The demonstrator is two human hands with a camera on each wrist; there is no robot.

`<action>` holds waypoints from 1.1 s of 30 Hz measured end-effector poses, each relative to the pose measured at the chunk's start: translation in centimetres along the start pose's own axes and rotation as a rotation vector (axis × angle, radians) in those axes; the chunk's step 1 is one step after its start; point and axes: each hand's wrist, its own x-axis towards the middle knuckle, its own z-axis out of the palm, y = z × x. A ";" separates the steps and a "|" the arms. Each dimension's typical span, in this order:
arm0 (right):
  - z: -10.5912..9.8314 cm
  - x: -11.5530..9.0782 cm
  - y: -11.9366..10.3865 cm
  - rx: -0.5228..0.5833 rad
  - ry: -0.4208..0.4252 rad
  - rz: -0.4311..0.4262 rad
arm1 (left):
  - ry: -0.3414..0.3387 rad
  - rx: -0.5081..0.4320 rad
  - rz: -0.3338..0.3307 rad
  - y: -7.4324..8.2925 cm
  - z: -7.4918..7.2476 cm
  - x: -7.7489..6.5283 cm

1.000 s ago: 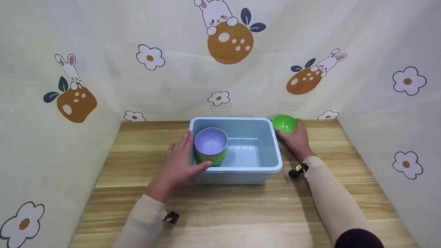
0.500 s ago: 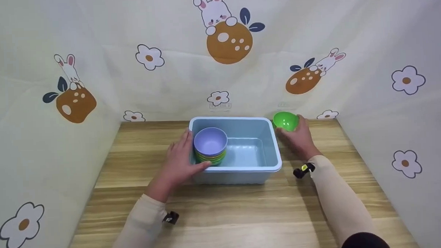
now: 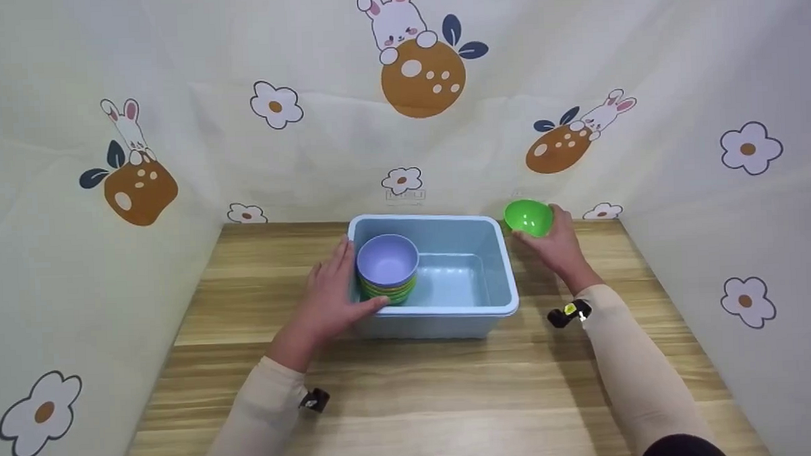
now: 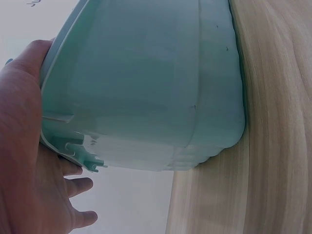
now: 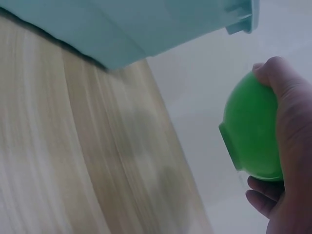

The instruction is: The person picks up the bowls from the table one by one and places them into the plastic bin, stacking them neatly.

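Note:
A light blue plastic tub (image 3: 441,312) stands on the wooden table. In its left end sits a stack of small bowls, a purple bowl (image 3: 388,261) on top and green and yellow rims below. My left hand (image 3: 324,305) holds the tub's front left corner, thumb over the front rim and fingers along the left side. Behind the tub's right end, my right hand (image 3: 558,243) grips a green bowl (image 3: 528,217) between thumb and fingers. That bowl tilts toward me, and in the right wrist view its rounded outside and foot show, raised over the table.
The wooden table (image 3: 411,396) meets a pale printed cloth (image 3: 322,156) at the back and both sides. Right of the stack, the tub's inner floor (image 3: 451,280) shows. Each wrist carries a small black camera.
My right hand has moved slightly right and farther back, lifting the green bowl away from the tub's rim. My left hand, the tub and the stack have stayed put.

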 end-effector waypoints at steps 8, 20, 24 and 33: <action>-1.1 -0.3 -2.1 0.039 -0.035 0.021 | 0.000 0.008 -0.004 0.0 0.0 0.0; -1.7 -1.3 -6.5 0.055 -0.076 -0.017 | 0.003 0.019 -0.005 -0.1 0.0 0.1; -1.6 -1.6 -7.7 0.057 -0.087 -0.050 | 0.005 0.010 0.002 0.0 0.0 0.1; -1.1 -2.2 -10.0 0.061 -0.157 -0.081 | 0.005 -0.001 0.003 0.0 0.0 0.1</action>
